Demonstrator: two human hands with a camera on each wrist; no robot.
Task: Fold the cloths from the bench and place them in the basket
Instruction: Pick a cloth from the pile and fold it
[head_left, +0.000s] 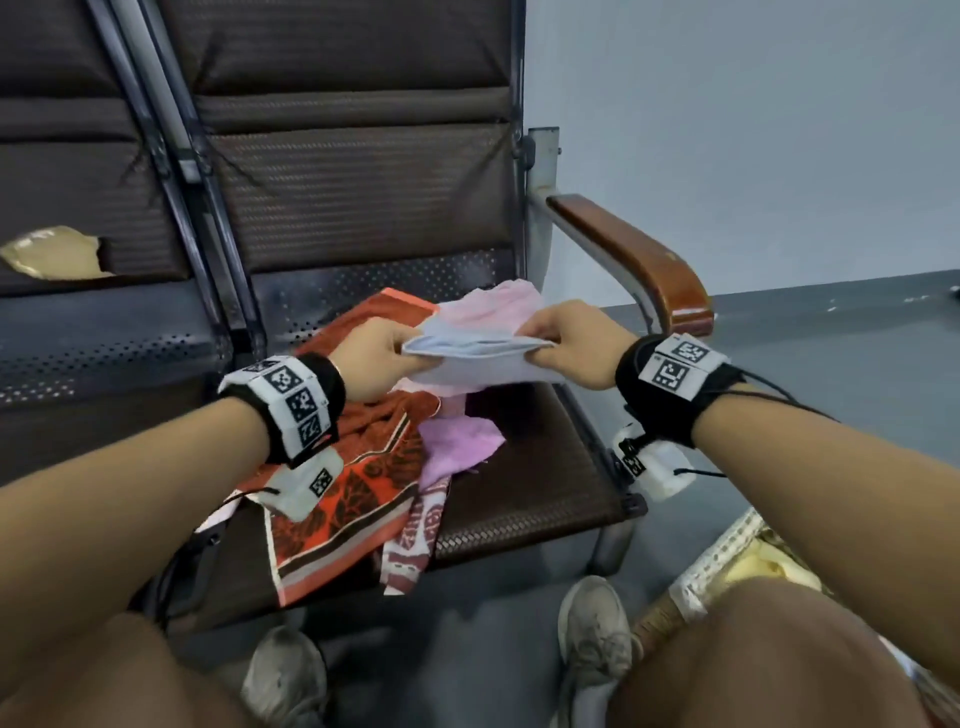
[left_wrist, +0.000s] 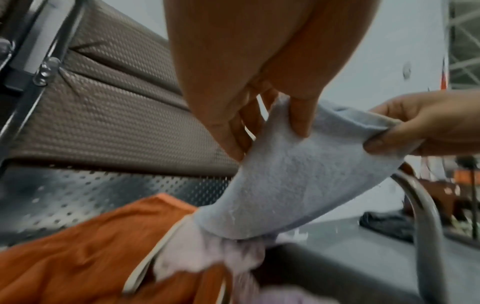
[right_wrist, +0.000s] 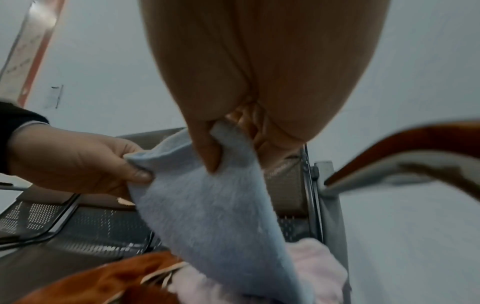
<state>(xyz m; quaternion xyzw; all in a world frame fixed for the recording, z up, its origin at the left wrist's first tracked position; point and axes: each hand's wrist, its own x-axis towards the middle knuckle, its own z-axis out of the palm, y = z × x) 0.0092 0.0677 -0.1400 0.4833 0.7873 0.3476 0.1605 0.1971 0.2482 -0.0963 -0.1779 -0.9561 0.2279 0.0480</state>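
left hand (head_left: 374, 358) and right hand (head_left: 569, 345) fingers pinch opposite ends of folded blue cloth (head_left: 478, 358) above surface's right edge

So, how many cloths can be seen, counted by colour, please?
Blue cloth, held by both hands: 1
Orange cloth: 1
Pink cloths: 2, possibly one piece
Maroon-and-white cloth: 1
Total: 5

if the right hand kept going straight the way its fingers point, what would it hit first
Most likely the left hand: the right hand points leftward along the folded light blue terry cloth that both hands pinch. Depth is unclear, so it might pass just beside it.
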